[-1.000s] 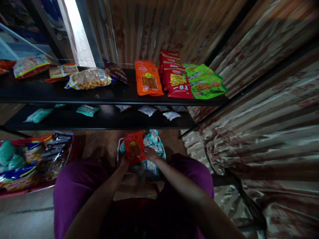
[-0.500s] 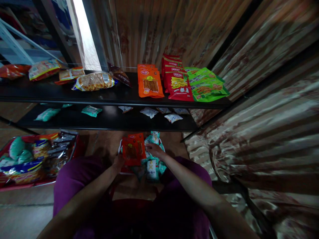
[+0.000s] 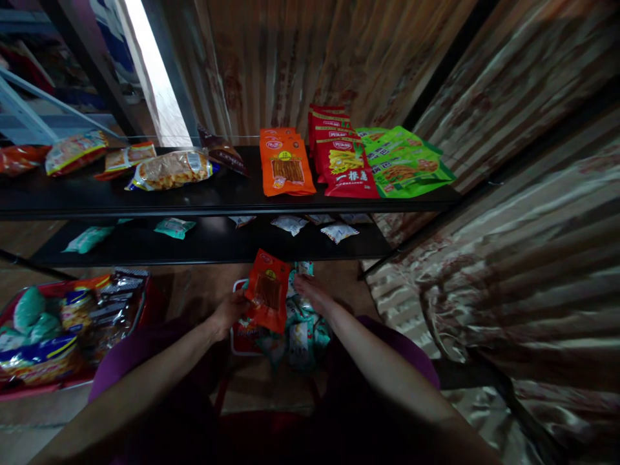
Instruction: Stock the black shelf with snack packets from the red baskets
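My left hand (image 3: 231, 311) is closed on the left edge of an orange snack packet (image 3: 267, 294), which is tilted with its printed front toward me. My right hand (image 3: 310, 290) is by the packet's right edge with fingers stretched out flat; whether they touch it I cannot tell. Below both hands, a basket with a pale rim (image 3: 234, 336) is partly hidden by the packet. Several teal-and-white snack packets (image 3: 299, 342) are heaped under and beside my right hand.
Ahead, the black upper shelf (image 3: 232, 201) holds orange packets (image 3: 287, 169), red packets (image 3: 346, 168), green packets (image 3: 409, 165) and other snacks. Small teal and white packets lie on the lower shelf (image 3: 213, 248). A red basket (image 3: 145, 303) of snacks stands left; a patterned curtain (image 3: 533, 258) hangs right.
The two overlapping orange packets now appear as one, raised and tilted in my left hand. My right hand has straightened its fingers at the packet's right side. The view has shifted slightly.
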`<state>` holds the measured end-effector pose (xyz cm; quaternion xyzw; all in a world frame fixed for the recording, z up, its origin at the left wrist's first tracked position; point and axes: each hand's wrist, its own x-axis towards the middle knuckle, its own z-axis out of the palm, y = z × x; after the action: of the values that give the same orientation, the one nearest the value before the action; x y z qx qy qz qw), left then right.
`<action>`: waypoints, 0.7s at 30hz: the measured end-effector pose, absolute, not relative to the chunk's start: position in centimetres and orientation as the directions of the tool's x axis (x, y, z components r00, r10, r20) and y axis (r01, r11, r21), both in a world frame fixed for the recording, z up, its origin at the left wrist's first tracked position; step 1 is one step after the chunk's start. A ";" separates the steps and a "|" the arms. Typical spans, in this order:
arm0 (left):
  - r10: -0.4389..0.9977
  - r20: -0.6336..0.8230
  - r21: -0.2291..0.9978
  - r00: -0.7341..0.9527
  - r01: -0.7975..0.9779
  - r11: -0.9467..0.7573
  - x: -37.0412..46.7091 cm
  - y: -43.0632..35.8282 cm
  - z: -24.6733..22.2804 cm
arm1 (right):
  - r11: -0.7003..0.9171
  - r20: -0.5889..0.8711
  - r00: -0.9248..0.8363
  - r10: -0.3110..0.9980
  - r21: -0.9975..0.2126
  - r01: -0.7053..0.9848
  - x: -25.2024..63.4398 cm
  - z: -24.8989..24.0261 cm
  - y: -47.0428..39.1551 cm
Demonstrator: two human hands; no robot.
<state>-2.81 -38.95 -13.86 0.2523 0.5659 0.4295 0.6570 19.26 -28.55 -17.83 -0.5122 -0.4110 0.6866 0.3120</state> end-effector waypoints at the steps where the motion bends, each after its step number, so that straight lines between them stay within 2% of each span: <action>1: 0.864 -0.504 0.824 0.027 -0.285 0.490 -2.7 -38.7 -14.0 | -0.525 -0.498 -0.254 0.829 -0.850 -0.050 19.2 -17.8 -28.4; 3: 0.881 -0.465 0.835 0.089 -0.287 0.470 -2.6 -38.2 -14.5 | -0.600 -0.563 -0.231 0.794 -0.787 -0.144 19.1 -17.5 -28.1; 7: 0.882 -0.452 0.843 0.132 -0.260 0.471 -2.5 -37.7 -15.9 | -0.585 -0.552 -0.196 0.811 -0.754 -0.299 18.9 -17.2 -27.6; 14: 0.879 -0.453 0.866 0.152 -0.161 0.474 -2.7 -36.5 -16.2 | -0.548 -0.548 -0.099 0.831 -0.773 -0.321 18.4 -16.5 -26.0; 21: 0.890 -0.451 0.829 0.061 -0.342 0.443 -1.9 -34.9 -15.9 | -0.556 -0.535 -0.160 0.830 -0.769 -0.316 18.2 -15.4 -26.2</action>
<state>-1.92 -34.92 -15.88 0.2675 0.5125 0.4547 0.6775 18.21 -26.17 -15.40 -0.5112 -0.2514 0.7189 0.3984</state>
